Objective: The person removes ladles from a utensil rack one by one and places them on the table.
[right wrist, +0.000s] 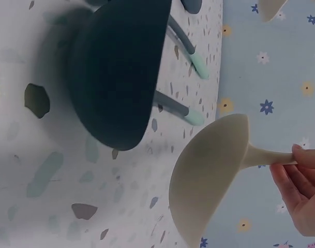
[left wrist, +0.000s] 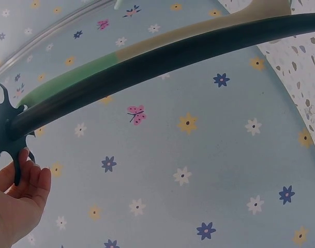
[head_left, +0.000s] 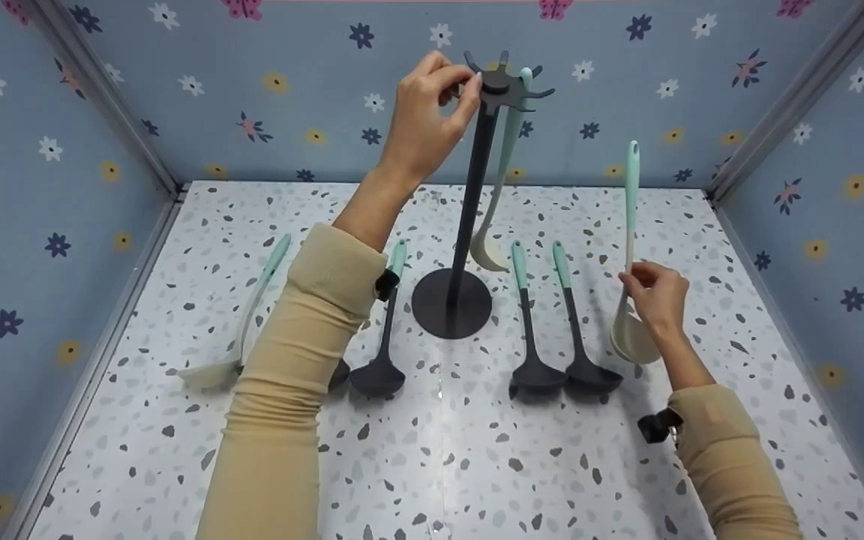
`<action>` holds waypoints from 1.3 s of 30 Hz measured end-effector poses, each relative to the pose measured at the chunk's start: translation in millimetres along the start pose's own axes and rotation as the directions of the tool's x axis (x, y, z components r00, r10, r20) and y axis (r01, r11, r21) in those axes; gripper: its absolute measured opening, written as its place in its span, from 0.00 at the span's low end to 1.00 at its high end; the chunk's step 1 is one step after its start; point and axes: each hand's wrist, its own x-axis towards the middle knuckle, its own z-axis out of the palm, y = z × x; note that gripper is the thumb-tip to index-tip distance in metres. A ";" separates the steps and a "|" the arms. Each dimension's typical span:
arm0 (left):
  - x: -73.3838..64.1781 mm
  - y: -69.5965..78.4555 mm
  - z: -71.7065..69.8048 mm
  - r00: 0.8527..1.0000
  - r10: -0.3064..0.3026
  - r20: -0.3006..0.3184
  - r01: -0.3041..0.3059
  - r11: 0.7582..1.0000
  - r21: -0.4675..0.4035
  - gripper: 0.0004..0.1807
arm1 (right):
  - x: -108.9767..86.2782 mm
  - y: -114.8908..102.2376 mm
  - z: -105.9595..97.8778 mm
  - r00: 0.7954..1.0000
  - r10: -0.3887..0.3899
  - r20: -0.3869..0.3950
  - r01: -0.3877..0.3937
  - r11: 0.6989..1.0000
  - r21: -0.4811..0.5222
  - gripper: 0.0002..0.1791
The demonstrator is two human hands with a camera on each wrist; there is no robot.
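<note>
A dark utensil rack (head_left: 471, 195) with a round base and curved hooks stands on the table. My left hand (head_left: 428, 112) pinches one of the hooks at its top; in the left wrist view, the fingers close round that hook (left wrist: 16, 168). From another hook hangs a cream ladle (head_left: 490, 251) with a mint handle, its bowl low beside the pole. On the right, my right hand (head_left: 658, 296) pinches a second cream ladle (head_left: 631, 187) by the lower shaft, handle pointing up. Its bowl (right wrist: 211, 175) is partly behind the hand in the head view.
Two dark ladles (head_left: 539, 375) with mint handles lie right of the rack base. Left of it lie another dark ladle (head_left: 378, 375), one mostly hidden by the left sleeve (head_left: 289, 375), and a cream ladle (head_left: 211, 373). Flowered walls (head_left: 252, 90) enclose the speckled table (head_left: 477, 465).
</note>
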 end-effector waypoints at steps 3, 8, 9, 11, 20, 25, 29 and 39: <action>-0.5 0.1 0.0 1.000 0.004 -0.002 -0.004 1.000 -0.001 0.15 | 0.3 5.7 -0.6 0.999 0.036 0.029 -0.035 0.999 -0.029 0.10; -0.6 0.4 -0.1 1.000 -0.003 0.002 0.003 1.000 0.001 0.15 | 0.3 14.1 -1.4 0.995 0.076 0.070 -0.070 0.994 -0.082 0.11; -0.5 0.5 -0.1 1.000 -0.004 0.004 0.004 1.000 0.006 0.15 | 0.3 16.0 -1.5 0.994 0.077 0.075 -0.070 0.993 -0.090 0.11; -0.4 0.8 -0.4 1.000 -0.007 0.009 0.007 1.000 0.014 0.15 | 0.2 20.3 -1.3 0.993 0.080 0.085 -0.072 0.993 -0.099 0.11; -0.4 -0.1 -0.1 1.000 -0.019 0.007 0.019 1.000 0.022 0.15 | -2.3 37.3 0.0 0.987 0.086 0.139 -0.058 0.980 -0.193 0.12; -0.5 -0.1 0.7 1.000 -0.023 -0.005 0.023 1.000 0.005 0.14 | -4.6 41.9 0.0 0.975 0.134 0.175 -0.088 0.965 -0.249 0.12; -0.2 0.7 0.2 0.999 -0.036 0.003 0.036 0.999 0.000 0.14 | -5.8 45.3 1.6 0.958 0.196 0.208 -0.136 0.952 -0.273 0.12; -0.5 0.8 -0.2 0.999 -0.037 0.012 0.037 0.999 0.006 0.15 | -7.6 54.5 7.7 0.919 0.281 0.277 -0.178 0.921 -0.345 0.15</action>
